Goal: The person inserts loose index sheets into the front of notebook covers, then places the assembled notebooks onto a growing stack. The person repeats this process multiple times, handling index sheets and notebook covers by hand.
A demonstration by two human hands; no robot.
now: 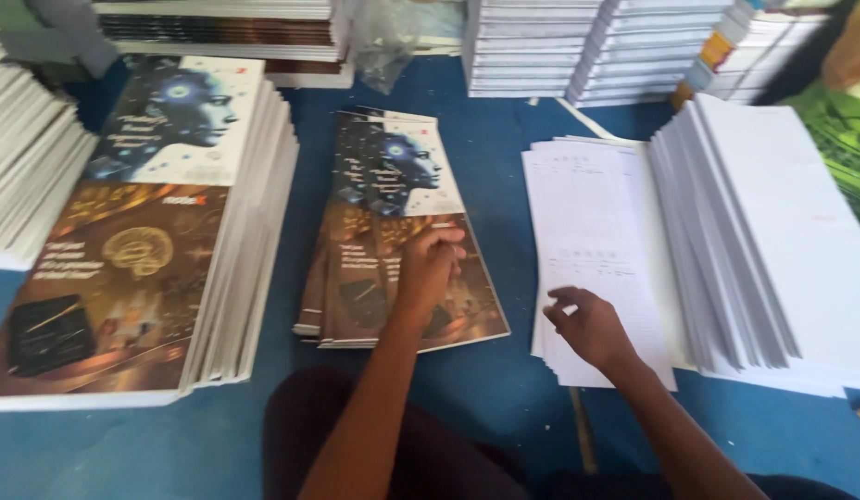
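Left hand [430,264] rests curled on the small middle pile of glossy printed book covers [397,231], right hand [587,324] pinches the lone white printed sheet stack's [592,241] edge, between two taller piles.

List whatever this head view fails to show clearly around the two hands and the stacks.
- Cover under the left hand: the hand hides part of the middle cover pile.
- Print on the white sheets by the right hand: too faint and blurred to make out.
- Tall cover stack at left: its bottom corner is cut off by the frame edge.
- White paper stack at right: runs past the right edge.
- Clear plastic bag: contents unclear.
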